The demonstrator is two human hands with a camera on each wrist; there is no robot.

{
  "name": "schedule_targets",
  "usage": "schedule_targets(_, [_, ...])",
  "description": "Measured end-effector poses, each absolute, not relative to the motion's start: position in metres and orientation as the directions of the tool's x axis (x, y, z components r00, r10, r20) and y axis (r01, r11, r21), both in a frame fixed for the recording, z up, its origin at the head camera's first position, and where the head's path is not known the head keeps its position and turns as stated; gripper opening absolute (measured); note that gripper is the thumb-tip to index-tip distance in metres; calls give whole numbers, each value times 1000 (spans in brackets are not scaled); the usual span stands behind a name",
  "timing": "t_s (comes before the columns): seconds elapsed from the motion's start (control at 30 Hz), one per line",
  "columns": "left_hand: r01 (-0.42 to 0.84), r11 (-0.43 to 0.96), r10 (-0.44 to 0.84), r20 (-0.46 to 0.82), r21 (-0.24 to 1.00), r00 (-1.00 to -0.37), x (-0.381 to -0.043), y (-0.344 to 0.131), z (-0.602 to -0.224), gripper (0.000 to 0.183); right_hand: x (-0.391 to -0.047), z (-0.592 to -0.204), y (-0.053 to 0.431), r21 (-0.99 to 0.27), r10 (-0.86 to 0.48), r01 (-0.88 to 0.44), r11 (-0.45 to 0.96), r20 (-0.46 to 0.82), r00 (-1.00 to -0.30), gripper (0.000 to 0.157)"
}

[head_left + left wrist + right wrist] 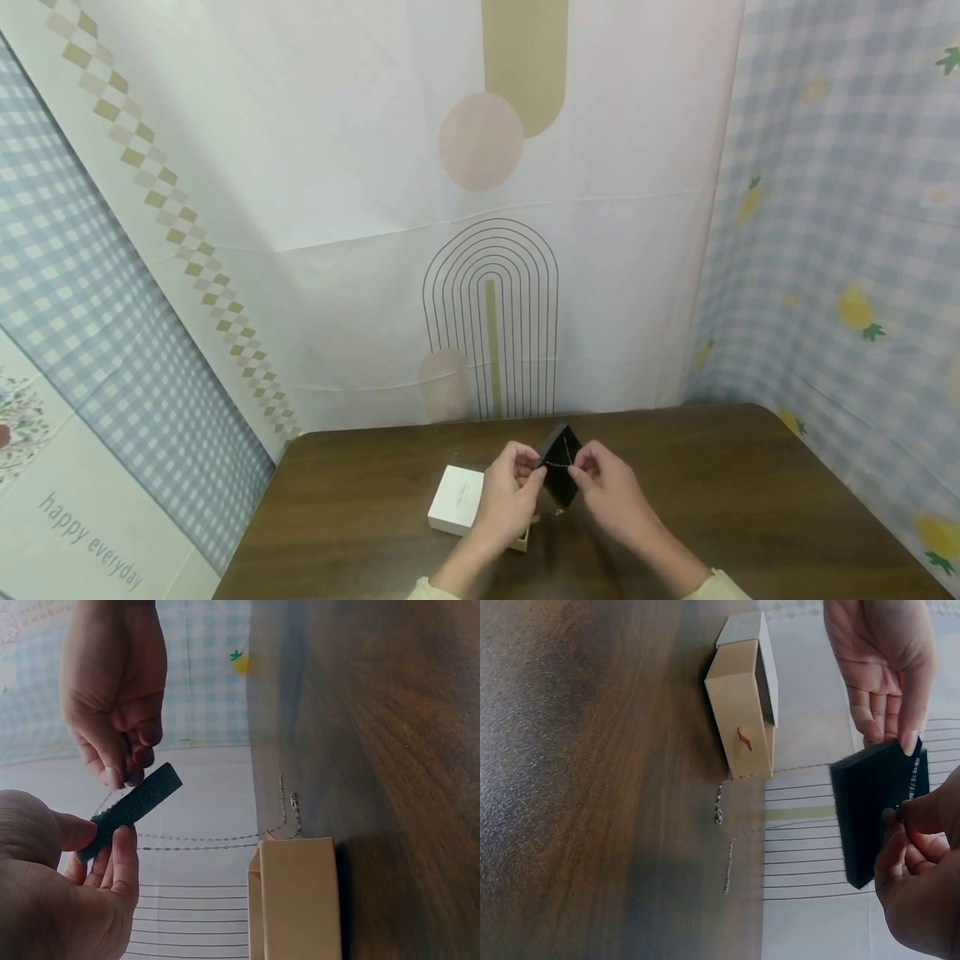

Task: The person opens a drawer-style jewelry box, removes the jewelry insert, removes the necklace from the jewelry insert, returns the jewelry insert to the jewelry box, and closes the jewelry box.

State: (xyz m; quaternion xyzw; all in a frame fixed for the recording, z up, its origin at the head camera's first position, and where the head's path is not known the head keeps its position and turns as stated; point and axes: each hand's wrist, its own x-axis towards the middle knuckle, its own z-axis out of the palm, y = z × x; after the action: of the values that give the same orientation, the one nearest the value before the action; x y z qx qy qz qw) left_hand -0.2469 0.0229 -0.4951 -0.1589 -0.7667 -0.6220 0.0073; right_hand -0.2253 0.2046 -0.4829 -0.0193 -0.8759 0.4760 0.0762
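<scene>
A black foam pad (557, 487), the size of a jewellery box insert, is held up over the table and tilted on one corner. My left hand (510, 496) grips one edge of it, thumb on the front face near a corner. A fine silver chain necklace (730, 862) runs across the pad's face, and its two ends dangle below, one with a small clasp (295, 800). At the pad's opposite edge, my right hand (922, 862) pinches the necklace between thumb and fingers. The right fingertips overlap the pad in the right wrist view.
A small white box sleeve (455, 500) lies on the brown table (337, 517), left of the pad and partly behind my left forearm. Its tan drawer (735, 712), with a ribbon tab (744, 739), is pulled partway out. Printed cloths (360, 292) hang behind the table and at both sides.
</scene>
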Motion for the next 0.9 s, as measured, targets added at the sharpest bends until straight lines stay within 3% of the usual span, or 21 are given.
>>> schedule_targets(0.47, [273,232,213,225,934,-951,-251,15,-503,13,-228,-477,213,-874,105,-128,468,199,-974,7])
schedule_targets(0.9, [282,276,212,228,919,-950,-253,11,-506,12,-230,-464,216,-856,138,-191,481,289,-947,9])
